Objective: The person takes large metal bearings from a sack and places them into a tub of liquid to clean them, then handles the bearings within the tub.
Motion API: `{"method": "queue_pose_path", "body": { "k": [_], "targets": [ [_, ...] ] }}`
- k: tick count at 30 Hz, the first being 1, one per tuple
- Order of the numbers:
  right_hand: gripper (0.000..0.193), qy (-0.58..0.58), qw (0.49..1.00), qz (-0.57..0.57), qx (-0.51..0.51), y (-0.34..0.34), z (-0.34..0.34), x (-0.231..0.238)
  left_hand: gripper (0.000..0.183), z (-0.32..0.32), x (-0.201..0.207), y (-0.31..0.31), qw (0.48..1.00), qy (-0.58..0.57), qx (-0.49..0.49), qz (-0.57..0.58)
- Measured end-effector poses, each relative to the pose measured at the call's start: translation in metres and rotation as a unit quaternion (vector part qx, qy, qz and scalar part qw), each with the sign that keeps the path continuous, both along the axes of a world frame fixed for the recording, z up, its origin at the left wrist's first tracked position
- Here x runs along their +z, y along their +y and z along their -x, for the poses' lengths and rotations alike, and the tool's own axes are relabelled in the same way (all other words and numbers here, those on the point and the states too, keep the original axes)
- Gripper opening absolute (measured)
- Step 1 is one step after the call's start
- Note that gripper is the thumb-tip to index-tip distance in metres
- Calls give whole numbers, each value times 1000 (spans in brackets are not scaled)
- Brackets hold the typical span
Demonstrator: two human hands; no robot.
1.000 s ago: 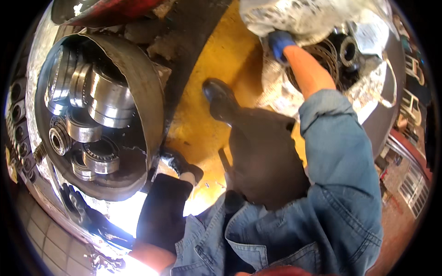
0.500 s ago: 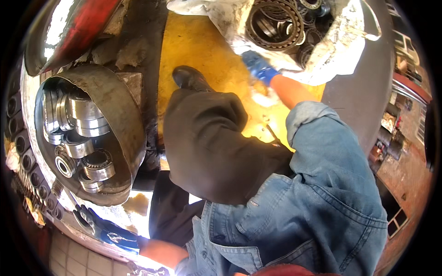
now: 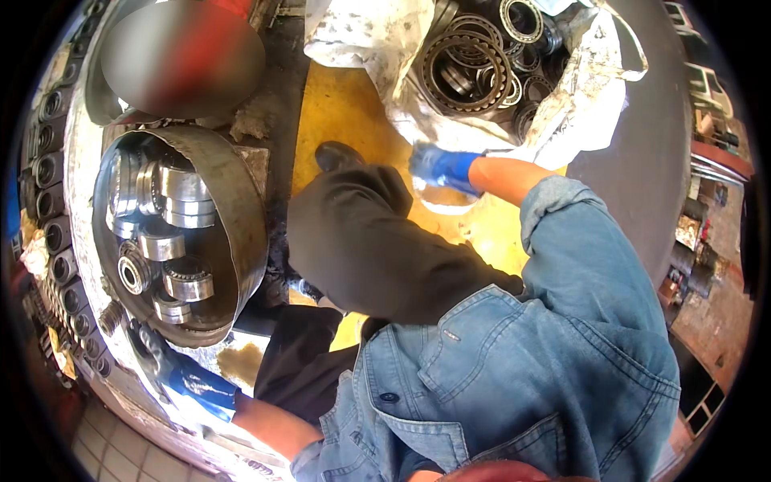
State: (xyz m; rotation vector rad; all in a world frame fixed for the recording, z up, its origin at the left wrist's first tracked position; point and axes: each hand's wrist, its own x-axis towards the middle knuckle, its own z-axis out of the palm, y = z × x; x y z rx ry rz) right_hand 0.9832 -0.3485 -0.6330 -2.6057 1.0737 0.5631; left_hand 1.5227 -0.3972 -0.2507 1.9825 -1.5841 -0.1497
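Observation:
My right hand [image 3: 446, 167], in a blue glove, is closed just below the near edge of a grimy white sack [image 3: 574, 136]. What its fingers hold, if anything, is hidden; a pale curved edge shows beneath it. Inside the sack lie several bearing rings, among them a large caged bearing [image 3: 428, 74]. To the left, my gloved left hand [image 3: 181, 373] rests with fingers extended on the bench rim, beside the lower edge of a round metal drum [image 3: 241, 217]. This drum lies tipped, its mouth showing shiny bearings [image 3: 186, 201] and rings.
A second metal container [image 3: 128, 112] with a blurred grey-and-red round end stands beyond the drum. My bent leg [image 3: 345, 233] spans the yellow surface [image 3: 329, 112]. Dark cylindrical parts [image 3: 55, 169] line the far left. Tools and parts lie at the right.
My right hand has drawn back from the sack's edge toward my body. My left hand stays by the drum. The whole view has shifted slightly.

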Motion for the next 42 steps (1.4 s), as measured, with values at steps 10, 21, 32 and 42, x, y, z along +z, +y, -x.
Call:
{"method": "queue_pose_path", "body": {
  "k": [10,21,32,42],
  "targets": [
    [3,-94,979,-150,-105,108,65,-15,46,14,3,31,972,216,46,84],
    [18,-151,939,244,-188,-78,164,244,47,-37,3,48,898,396,82,171],
    [34,-547,833,8,-87,-192,-257,379,61,-91,-80,37,916,373,147,-11],
    [42,-274,883,-267,-274,-191,-447,254,77,-66,-119,-34,892,290,253,-240]
  ]
}}
